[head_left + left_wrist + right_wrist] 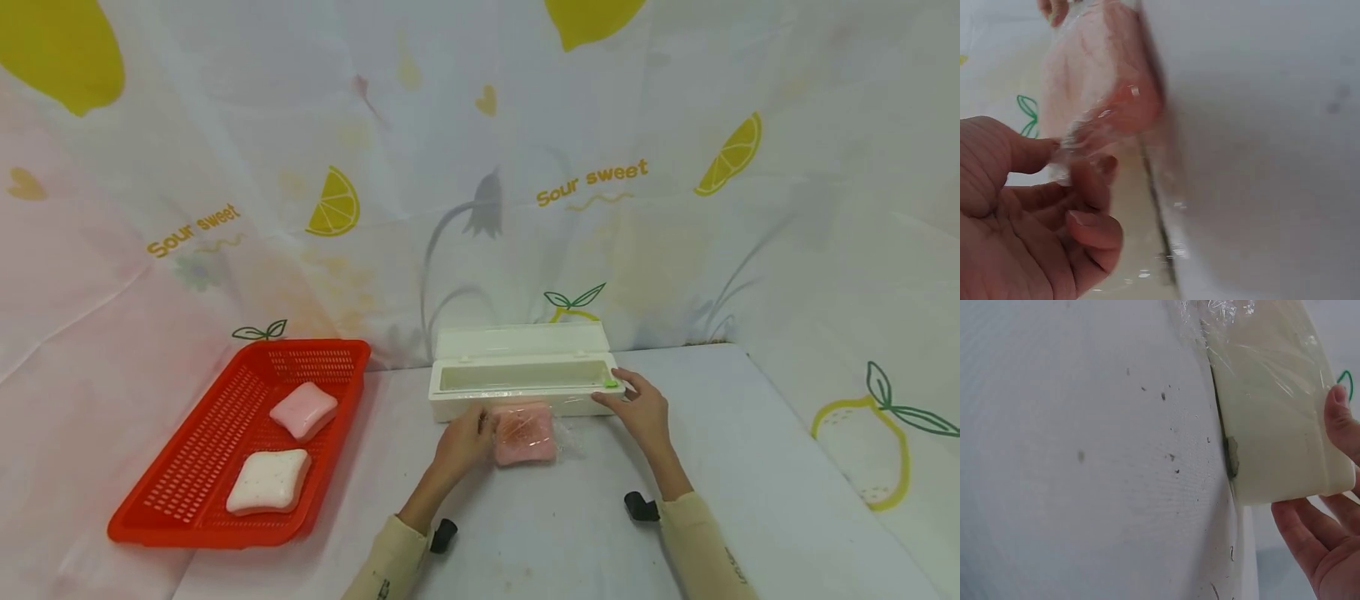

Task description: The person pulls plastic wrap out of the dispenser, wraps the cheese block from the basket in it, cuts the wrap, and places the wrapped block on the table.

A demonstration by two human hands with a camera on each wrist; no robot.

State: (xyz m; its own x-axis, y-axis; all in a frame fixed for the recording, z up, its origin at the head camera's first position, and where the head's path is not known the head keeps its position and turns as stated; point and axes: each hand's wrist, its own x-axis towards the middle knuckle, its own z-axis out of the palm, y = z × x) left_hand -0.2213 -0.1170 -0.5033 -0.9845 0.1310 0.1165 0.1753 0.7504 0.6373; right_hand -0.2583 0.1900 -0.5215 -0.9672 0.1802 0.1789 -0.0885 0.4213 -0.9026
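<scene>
A pink bar of soap (524,435), covered in clear cling film (568,442), is in front of a white cling film dispenser (448,409). My left hand (460,443) is at the soap's left side. In the left wrist view its thumb and forefinger pinch a gathered bit of film at the soap's edge. The dispenser's lid (522,338) stands raised at the back. At its right end, my right hand (643,413) grips the corner, thumb at the top edge and fingers around the end, as the right wrist view shows.
On the left stands a red plastic basket (202,535) holding a pink soap (303,411) and a white soap (268,482). A small green piece (611,384) sits at the dispenser's right end. Behind the white table (570,533) hangs a lemon-print cloth (465,108).
</scene>
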